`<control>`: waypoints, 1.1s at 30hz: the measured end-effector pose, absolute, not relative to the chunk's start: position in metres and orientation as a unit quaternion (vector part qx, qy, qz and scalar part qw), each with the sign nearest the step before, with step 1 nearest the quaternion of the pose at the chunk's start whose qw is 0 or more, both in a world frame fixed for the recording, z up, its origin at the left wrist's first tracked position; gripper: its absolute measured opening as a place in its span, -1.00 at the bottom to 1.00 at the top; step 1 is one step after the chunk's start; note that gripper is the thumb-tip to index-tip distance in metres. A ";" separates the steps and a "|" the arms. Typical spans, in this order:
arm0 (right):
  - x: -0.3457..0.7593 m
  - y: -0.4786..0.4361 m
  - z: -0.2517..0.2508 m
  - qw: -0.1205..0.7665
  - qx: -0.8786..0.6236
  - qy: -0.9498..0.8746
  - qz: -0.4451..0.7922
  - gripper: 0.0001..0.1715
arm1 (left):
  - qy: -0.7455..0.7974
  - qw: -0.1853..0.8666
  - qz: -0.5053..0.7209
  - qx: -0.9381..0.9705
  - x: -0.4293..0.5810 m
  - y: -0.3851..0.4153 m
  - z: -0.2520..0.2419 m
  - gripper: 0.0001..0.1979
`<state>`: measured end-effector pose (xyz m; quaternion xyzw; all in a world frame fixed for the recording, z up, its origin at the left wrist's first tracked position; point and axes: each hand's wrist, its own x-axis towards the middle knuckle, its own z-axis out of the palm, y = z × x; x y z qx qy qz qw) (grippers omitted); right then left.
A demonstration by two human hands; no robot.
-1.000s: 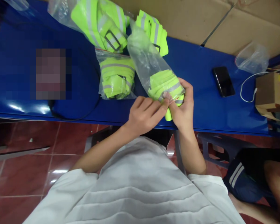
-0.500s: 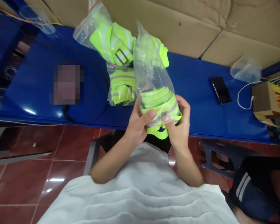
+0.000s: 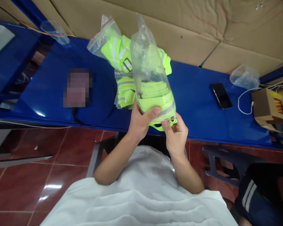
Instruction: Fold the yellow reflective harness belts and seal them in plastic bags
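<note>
My left hand [image 3: 140, 122] is closed on the left side of a clear plastic zip bag [image 3: 145, 50], its thumb lying across the front. Inside, near the bag's mouth, is a folded neon yellow-green reflective strap [image 3: 155, 91] with a grey stripe. Its lower end [image 3: 159, 126] sticks out past the red zip edge, towards me. My right hand [image 3: 175, 135] pinches that edge at the lower right corner, thumb in front; some fingers are hidden behind. Beyond the held bag lie bagged neon bundles: one with a black buckle [image 3: 116, 51], a smaller one [image 3: 125, 89] and another partly covered [image 3: 165, 61].
On the blue table [image 3: 193, 119] are a black phone [image 3: 221, 95], a white cable, an open cardboard box [image 3: 269, 105] and clear cups [image 3: 245, 77]. A blurred-out object [image 3: 77, 88] lies left. Cardboard lines the back. Another person's dark clothing [image 3: 252, 194] shows lower right, by a stool.
The neon end hanging out of the bag's mouth has become shorter. My right hand has shifted from the bag's side to its lower corner. The view has turned slightly.
</note>
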<state>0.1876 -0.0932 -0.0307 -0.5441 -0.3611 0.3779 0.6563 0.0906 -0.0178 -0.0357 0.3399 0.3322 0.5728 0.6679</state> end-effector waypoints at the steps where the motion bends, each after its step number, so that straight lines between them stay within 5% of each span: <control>1: 0.188 -0.090 -0.032 0.659 -0.552 -0.349 0.373 -0.62 | 0.334 0.670 0.574 0.332 0.092 -0.020 -0.037 -0.23; 9: 0.186 -0.070 -0.042 0.714 -0.542 -0.235 0.376 -0.57 | 0.314 0.681 0.562 0.348 0.106 -0.034 -0.055 -0.19; 19: 0.176 -0.095 -0.034 0.635 -0.545 -0.403 0.371 -0.69 | 0.313 0.723 0.549 0.281 0.109 -0.025 -0.037 -0.23; 27: 0.190 -0.088 -0.033 0.651 -0.409 -0.376 0.517 -0.09 | 0.274 0.783 0.499 0.252 0.107 -0.045 -0.037 -0.43; 33: 0.223 -0.115 -0.042 0.554 -0.489 -0.562 0.372 -0.37 | 0.324 0.744 0.527 0.254 0.095 -0.035 -0.038 -0.51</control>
